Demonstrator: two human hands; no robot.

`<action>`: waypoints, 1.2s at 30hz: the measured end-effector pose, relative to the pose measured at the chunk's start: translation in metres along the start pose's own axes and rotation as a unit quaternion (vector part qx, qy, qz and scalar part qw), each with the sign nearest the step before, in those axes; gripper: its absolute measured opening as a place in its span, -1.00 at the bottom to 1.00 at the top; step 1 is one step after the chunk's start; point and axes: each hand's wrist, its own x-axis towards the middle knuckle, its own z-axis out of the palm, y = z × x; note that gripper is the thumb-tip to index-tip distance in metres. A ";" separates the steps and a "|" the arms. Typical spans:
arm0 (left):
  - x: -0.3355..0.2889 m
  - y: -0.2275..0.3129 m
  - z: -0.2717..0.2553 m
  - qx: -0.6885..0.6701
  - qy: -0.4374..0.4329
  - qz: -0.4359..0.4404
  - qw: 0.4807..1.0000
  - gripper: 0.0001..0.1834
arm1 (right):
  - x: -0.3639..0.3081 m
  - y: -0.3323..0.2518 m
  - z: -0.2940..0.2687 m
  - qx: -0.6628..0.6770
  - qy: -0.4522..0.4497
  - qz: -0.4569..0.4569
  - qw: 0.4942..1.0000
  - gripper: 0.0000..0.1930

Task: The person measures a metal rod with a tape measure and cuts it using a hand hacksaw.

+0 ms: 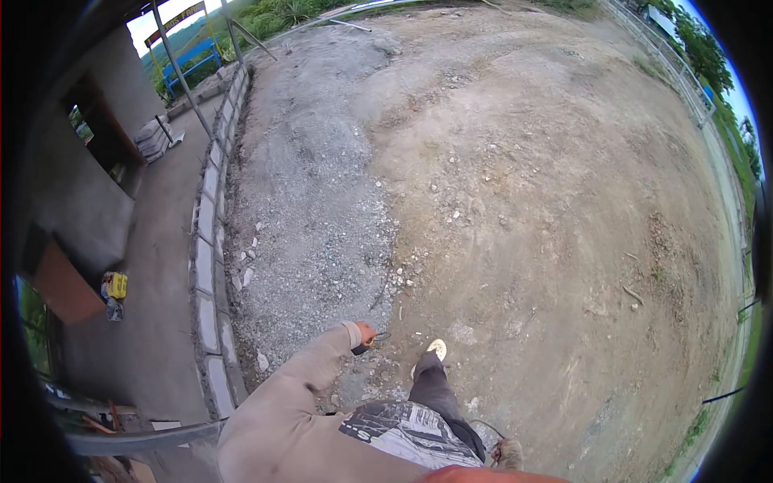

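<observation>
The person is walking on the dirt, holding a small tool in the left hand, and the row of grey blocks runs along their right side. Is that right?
Not quite. The row of grey blocks runs along the person's left side, not the right, as the head view shows. The rest holds: the person walks on the dirt ground, and the left hand holds a small tool.
</observation>
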 end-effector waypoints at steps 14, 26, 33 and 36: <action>0.006 -0.012 -0.024 -0.296 -0.209 -0.202 0.910 -0.65 | 0.117 -0.508 0.123 -0.514 -0.257 -0.281 0.768 -0.96; 0.346 -0.195 -0.436 -0.182 -0.186 -0.122 0.958 -0.73 | -0.046 -0.874 0.195 -0.525 -0.195 -0.231 0.796 -0.48; 0.557 -0.340 -0.651 -0.071 0.050 0.038 0.995 -0.70 | 0.016 -1.042 0.248 -0.498 -0.322 -0.350 0.725 -0.56; 0.624 -0.284 -0.776 -0.053 -0.027 0.051 0.997 -0.70 | 0.045 -1.116 0.251 -0.539 -0.269 -0.420 0.679 -0.52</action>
